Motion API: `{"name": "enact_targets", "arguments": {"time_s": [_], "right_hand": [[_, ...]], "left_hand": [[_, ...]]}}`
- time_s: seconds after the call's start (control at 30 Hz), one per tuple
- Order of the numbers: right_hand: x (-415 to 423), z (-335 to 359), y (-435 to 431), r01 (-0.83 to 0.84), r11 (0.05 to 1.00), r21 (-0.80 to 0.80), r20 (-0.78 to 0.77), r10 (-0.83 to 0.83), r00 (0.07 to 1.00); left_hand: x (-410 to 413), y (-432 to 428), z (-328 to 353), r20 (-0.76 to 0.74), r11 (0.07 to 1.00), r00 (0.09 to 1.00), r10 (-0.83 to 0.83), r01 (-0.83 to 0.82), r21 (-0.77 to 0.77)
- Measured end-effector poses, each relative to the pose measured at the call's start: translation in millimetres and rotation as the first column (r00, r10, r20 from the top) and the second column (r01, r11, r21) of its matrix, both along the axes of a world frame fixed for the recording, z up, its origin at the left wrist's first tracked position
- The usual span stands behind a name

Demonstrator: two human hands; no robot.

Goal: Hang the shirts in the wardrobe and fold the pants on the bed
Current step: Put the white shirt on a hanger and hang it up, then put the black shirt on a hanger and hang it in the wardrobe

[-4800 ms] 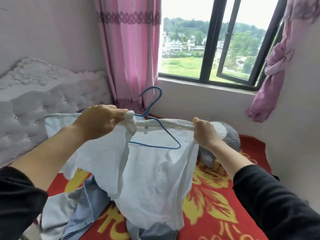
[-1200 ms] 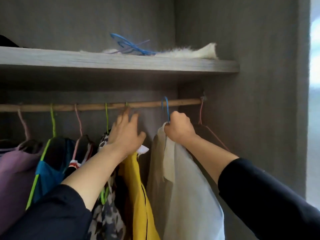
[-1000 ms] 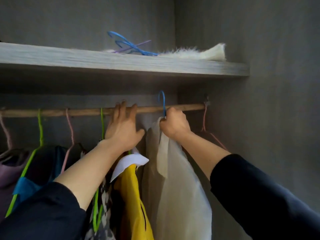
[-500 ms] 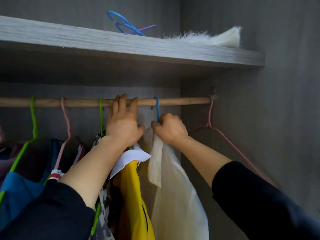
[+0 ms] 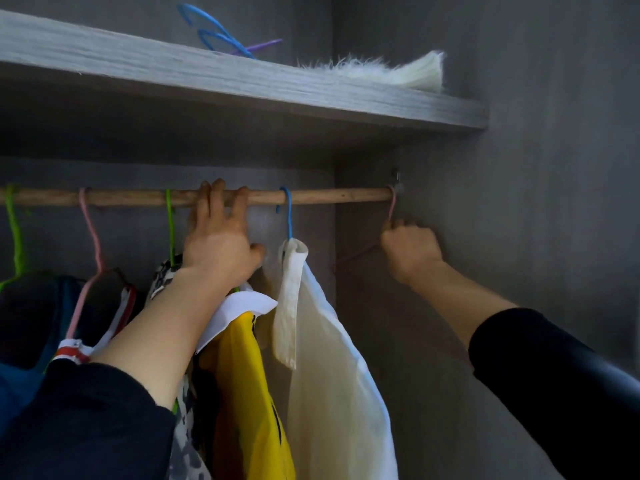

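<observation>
The white shirt (image 5: 332, 368) hangs on a blue hanger (image 5: 288, 216) hooked over the wooden rail (image 5: 329, 196) in the wardrobe. My left hand (image 5: 218, 244) reaches up left of it, fingertips resting against the rail, fingers fairly straight. My right hand (image 5: 410, 251) is at the rail's right end, fingers curled round the neck of an empty pink hanger (image 5: 390, 209) that hangs there. No hand touches the white shirt.
A yellow garment (image 5: 249, 393) with a white collar, a patterned one and dark and blue clothes on green and pink hangers fill the rail's left. The grey shelf (image 5: 242, 84) above carries spare blue hangers (image 5: 214, 32) and white fur. The wardrobe's side wall (image 5: 536, 202) is close on the right.
My right hand let go of the blue hanger, now hooked on the rail, and moved right to grip the pink hanger. My left hand stayed at the rail.
</observation>
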State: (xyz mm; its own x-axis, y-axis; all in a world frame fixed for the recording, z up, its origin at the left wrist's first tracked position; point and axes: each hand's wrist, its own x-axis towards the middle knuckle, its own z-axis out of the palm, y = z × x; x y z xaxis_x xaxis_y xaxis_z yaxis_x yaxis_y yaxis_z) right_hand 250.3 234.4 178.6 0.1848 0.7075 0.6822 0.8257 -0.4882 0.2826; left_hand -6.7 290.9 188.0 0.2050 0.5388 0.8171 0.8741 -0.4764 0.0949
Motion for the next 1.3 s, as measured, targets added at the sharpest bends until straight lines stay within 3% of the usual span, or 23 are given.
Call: {"name": "enact_targets", "arguments": {"time_s": [0.1,0.2,0.3,0.37,0.47,0.63,0.83,0.9,1.03,1.2,1.3], "right_hand": [[0.2,-0.4,3.6,0.014,0.997,-0.074,0.017,-0.012,1.000],[-3.1,3.1,5.4,-0.040,0.999,0.010,-0.234,0.041,0.971],[-8.4,11.2,9.4,-0.121,0.972,0.203,-0.577,0.219,0.787],[-11.5,18.3,12.9,-0.162,0.944,0.286,-0.685,0.320,0.654],[-16.7,26.0,17.1,-0.211,0.903,0.375,-0.752,0.430,0.500],[-27.3,26.1,19.7,-0.243,0.846,0.475,-0.743,0.534,0.404],[-46.6,-1.4,-18.8,-0.290,0.852,0.437,-0.679,0.524,0.514],[-52.7,-9.0,-48.2,-0.281,0.869,0.407,-0.676,0.493,0.548],[-62.7,-28.1,-113.0,-0.197,0.907,0.372,-0.688,0.412,0.597],[-75.2,-70.6,-202.3,-0.015,0.906,0.422,-0.730,0.350,0.588],[-89.9,-106.3,-265.1,0.116,0.914,0.388,-0.751,0.241,0.615]], "left_hand": [[1.2,-0.8,-0.6,0.013,1.000,1.000,0.007,-0.007,-0.012],[2.0,-1.9,-0.1,0.007,1.000,1.000,0.013,-0.013,-0.016],[2.0,-1.4,-0.3,0.011,1.000,1.000,0.015,-0.015,-0.008],[2.3,-0.6,-0.5,0.014,1.000,1.000,0.020,-0.020,-0.003],[2.8,1.4,-1.1,0.021,1.000,1.000,0.017,-0.017,0.002],[5.4,1.5,-1.5,0.021,0.999,0.999,0.040,-0.040,-0.001],[7.8,-11.2,5.9,0.043,0.991,0.999,0.029,-0.023,-0.132],[12.6,-24.6,2.5,0.085,0.984,0.996,-0.032,0.047,-0.173],[30.5,-61.1,-22.6,0.098,0.967,0.969,-0.227,0.236,-0.093],[60.3,-130.8,-68.5,0.059,0.822,0.825,-0.562,0.565,-0.073],[70.5,-182.7,-109.1,0.117,0.693,0.712,-0.692,0.701,-0.168]]}}
